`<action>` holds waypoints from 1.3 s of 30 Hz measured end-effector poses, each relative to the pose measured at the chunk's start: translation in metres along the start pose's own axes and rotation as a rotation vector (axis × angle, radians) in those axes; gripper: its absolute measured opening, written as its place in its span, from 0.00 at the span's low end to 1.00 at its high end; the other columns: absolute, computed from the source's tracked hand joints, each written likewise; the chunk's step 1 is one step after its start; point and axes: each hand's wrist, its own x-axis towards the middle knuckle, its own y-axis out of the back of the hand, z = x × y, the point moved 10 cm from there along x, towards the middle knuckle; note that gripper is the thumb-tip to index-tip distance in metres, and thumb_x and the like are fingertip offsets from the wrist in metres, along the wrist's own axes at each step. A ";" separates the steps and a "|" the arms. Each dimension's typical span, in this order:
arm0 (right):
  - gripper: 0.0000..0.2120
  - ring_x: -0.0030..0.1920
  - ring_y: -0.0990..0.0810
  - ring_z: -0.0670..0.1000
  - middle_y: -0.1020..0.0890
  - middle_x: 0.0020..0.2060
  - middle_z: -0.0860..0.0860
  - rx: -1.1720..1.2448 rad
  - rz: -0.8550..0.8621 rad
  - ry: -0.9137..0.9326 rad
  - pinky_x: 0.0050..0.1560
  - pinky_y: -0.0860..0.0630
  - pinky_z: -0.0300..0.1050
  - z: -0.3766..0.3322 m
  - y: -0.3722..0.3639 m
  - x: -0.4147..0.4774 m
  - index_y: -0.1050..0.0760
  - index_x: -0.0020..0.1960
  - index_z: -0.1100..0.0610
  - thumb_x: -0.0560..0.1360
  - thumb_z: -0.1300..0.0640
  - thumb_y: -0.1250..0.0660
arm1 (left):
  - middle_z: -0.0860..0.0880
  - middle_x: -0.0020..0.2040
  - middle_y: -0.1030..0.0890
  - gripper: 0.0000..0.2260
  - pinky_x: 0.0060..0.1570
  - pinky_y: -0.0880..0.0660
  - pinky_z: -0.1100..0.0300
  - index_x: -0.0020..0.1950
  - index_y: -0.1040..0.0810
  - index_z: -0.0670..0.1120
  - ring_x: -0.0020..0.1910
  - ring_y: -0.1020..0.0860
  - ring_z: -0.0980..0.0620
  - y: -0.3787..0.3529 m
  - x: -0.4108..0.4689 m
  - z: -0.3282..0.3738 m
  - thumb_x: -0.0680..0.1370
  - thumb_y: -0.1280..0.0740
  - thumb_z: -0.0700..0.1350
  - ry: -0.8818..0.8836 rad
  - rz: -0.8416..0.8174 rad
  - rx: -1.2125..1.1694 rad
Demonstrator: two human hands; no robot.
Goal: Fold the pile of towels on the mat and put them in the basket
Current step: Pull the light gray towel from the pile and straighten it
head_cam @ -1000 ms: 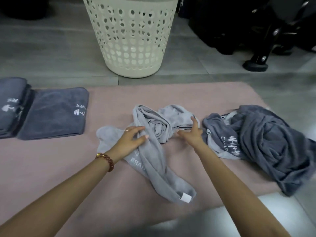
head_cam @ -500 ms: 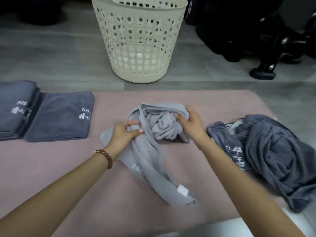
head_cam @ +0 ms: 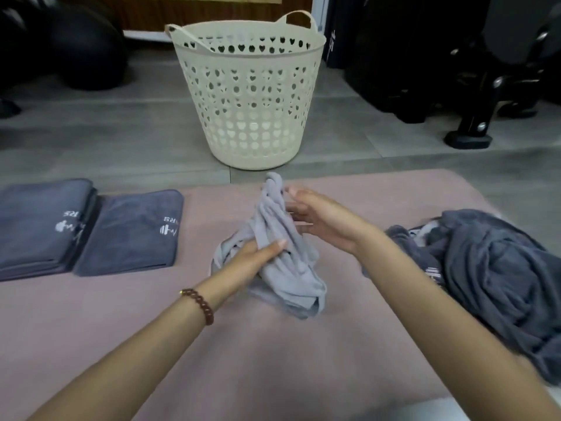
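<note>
**Grey towel is up off the mat now**

A second ago the light grey towel [head_cam: 282, 256] was sprawled flat on the pink mat [head_cam: 121, 329]. Now it's bunched up and lifted mid-mat, though the low end may still touch.

The left hand [head_cam: 255, 259] grips the lower part, thumb across the front and fingers hidden behind. The right hand [head_cam: 321, 221] is at the top with fingers mostly straight, too blurry to call a pinch.

My guess is they're hunting for a corner, so this fold hasn't started. The towel looks ropey and twisted.

The dark pile [head_cam: 491, 278] waits on the right, the folded towels [head_cam: 130, 232] are on the left, and the basket [head_cam: 252, 95] is past the far edge.
</note>
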 end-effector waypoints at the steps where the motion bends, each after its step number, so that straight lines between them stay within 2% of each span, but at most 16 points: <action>1: 0.12 0.56 0.25 0.47 0.22 0.57 0.47 -0.099 -0.013 0.011 0.54 0.30 0.41 0.007 -0.005 0.001 0.29 0.61 0.49 0.80 0.51 0.42 | 0.47 0.60 0.20 0.13 0.61 0.27 0.53 0.64 0.26 0.45 0.60 0.22 0.50 0.000 -0.001 -0.010 0.79 0.37 0.44 0.014 0.028 -0.049; 3: 0.21 0.65 0.31 0.45 0.30 0.66 0.45 -0.263 0.037 0.019 0.59 0.32 0.40 0.022 -0.005 -0.002 0.35 0.70 0.50 0.78 0.50 0.38 | 0.43 0.59 0.20 0.14 0.61 0.28 0.51 0.65 0.27 0.41 0.60 0.23 0.45 0.014 -0.004 -0.023 0.80 0.39 0.41 0.048 0.141 -0.212; 7: 0.38 0.63 0.32 0.42 0.33 0.64 0.43 -0.370 -0.038 -0.104 0.61 0.34 0.37 0.081 -0.012 -0.019 0.42 0.73 0.50 0.69 0.47 0.26 | 0.40 0.48 0.17 0.15 0.51 0.22 0.53 0.55 0.24 0.36 0.52 0.21 0.42 0.040 -0.014 -0.040 0.72 0.36 0.42 0.149 0.197 -0.607; 10: 0.21 0.50 0.24 0.43 0.23 0.51 0.45 -0.460 -0.070 -0.078 0.50 0.28 0.36 0.121 -0.024 -0.028 0.28 0.61 0.57 0.70 0.57 0.27 | 0.39 0.51 0.18 0.29 0.54 0.23 0.51 0.57 0.24 0.36 0.51 0.20 0.43 0.044 -0.024 -0.047 0.57 0.27 0.41 0.191 0.112 -0.663; 12: 0.05 0.42 0.25 0.47 0.21 0.42 0.51 -0.458 0.153 0.037 0.45 0.29 0.42 0.123 -0.007 -0.028 0.22 0.49 0.63 0.73 0.65 0.33 | 0.41 0.47 0.18 0.25 0.51 0.23 0.54 0.56 0.23 0.36 0.46 0.19 0.45 0.045 -0.030 -0.060 0.59 0.32 0.40 0.253 0.127 -0.538; 14: 0.07 0.42 0.25 0.47 0.20 0.41 0.53 -0.257 0.441 0.075 0.45 0.28 0.40 0.120 0.025 -0.037 0.22 0.46 0.61 0.74 0.69 0.37 | 0.43 0.47 0.18 0.25 0.42 0.23 0.60 0.58 0.24 0.38 0.43 0.20 0.48 0.061 -0.035 -0.067 0.61 0.36 0.42 0.274 0.231 -0.182; 16: 0.08 0.42 0.25 0.49 0.20 0.41 0.53 -0.049 0.627 0.093 0.44 0.27 0.42 0.117 0.052 -0.047 0.23 0.46 0.58 0.76 0.68 0.38 | 0.44 0.53 0.19 0.26 0.42 0.24 0.62 0.59 0.24 0.40 0.49 0.20 0.47 0.074 -0.037 -0.068 0.62 0.33 0.43 0.236 0.269 0.054; 18: 0.11 0.39 0.26 0.49 0.22 0.38 0.51 0.029 0.754 0.124 0.43 0.28 0.47 0.107 0.074 -0.055 0.24 0.44 0.53 0.77 0.66 0.40 | 0.41 0.54 0.19 0.22 0.39 0.24 0.62 0.59 0.25 0.40 0.47 0.20 0.46 0.088 -0.038 -0.072 0.65 0.29 0.40 0.238 0.315 0.044; 21: 0.08 0.37 0.26 0.43 0.23 0.37 0.48 0.037 0.895 0.243 0.44 0.28 0.43 0.084 0.095 -0.073 0.27 0.43 0.51 0.75 0.63 0.40 | 0.42 0.47 0.20 0.11 0.35 0.27 0.61 0.56 0.26 0.40 0.42 0.23 0.48 0.118 -0.040 -0.067 0.74 0.35 0.33 0.212 0.500 0.005; 23: 0.06 0.36 0.28 0.39 0.24 0.37 0.48 -0.101 0.887 0.316 0.42 0.30 0.32 0.065 0.094 -0.080 0.28 0.43 0.55 0.76 0.63 0.41 | 0.45 0.45 0.22 0.10 0.37 0.28 0.61 0.54 0.28 0.42 0.43 0.24 0.48 0.130 -0.040 -0.054 0.75 0.38 0.32 0.136 0.609 0.028; 27: 0.09 0.42 0.27 0.47 0.24 0.42 0.52 -0.265 0.871 0.244 0.37 0.32 0.24 0.059 0.089 -0.079 0.27 0.51 0.63 0.81 0.59 0.43 | 0.41 0.55 0.22 0.10 0.46 0.25 0.58 0.59 0.29 0.43 0.51 0.23 0.46 0.130 -0.034 -0.046 0.77 0.37 0.38 0.054 0.647 -0.075; 29: 0.10 0.42 0.24 0.45 0.21 0.44 0.50 -0.058 0.806 0.134 0.35 0.29 0.24 0.071 0.087 -0.072 0.26 0.54 0.59 0.81 0.56 0.43 | 0.44 0.66 0.26 0.24 0.56 0.25 0.51 0.68 0.35 0.46 0.59 0.24 0.48 0.120 -0.028 -0.056 0.75 0.31 0.48 0.069 0.530 -0.163; 31: 0.12 0.46 0.20 0.47 0.19 0.48 0.52 0.159 0.662 0.042 0.40 0.23 0.32 0.082 0.077 -0.064 0.26 0.57 0.60 0.80 0.54 0.40 | 0.47 0.73 0.38 0.47 0.66 0.32 0.47 0.74 0.44 0.56 0.69 0.33 0.48 0.107 -0.028 -0.068 0.62 0.24 0.62 0.122 0.430 0.009; 34: 0.14 0.51 0.18 0.53 0.18 0.52 0.56 0.316 0.451 0.031 0.45 0.20 0.43 0.076 0.061 -0.059 0.29 0.62 0.62 0.77 0.62 0.36 | 0.47 0.73 0.50 0.64 0.72 0.44 0.57 0.77 0.56 0.54 0.73 0.49 0.51 0.071 -0.046 -0.094 0.48 0.26 0.65 0.236 0.354 0.247; 37: 0.15 0.44 0.19 0.47 0.20 0.46 0.51 0.355 0.331 0.098 0.43 0.20 0.39 0.055 0.047 -0.058 0.29 0.56 0.56 0.75 0.72 0.40 | 0.46 0.71 0.48 0.64 0.68 0.42 0.60 0.76 0.56 0.51 0.70 0.48 0.51 0.049 -0.065 -0.124 0.45 0.30 0.64 0.334 0.432 0.111; 39: 0.17 0.44 0.19 0.46 0.20 0.46 0.50 0.341 0.287 0.144 0.42 0.21 0.37 0.044 0.040 -0.060 0.29 0.55 0.54 0.75 0.73 0.42 | 0.43 0.68 0.45 0.57 0.67 0.43 0.60 0.73 0.48 0.46 0.69 0.46 0.49 0.055 -0.071 -0.122 0.48 0.31 0.62 0.281 0.569 0.228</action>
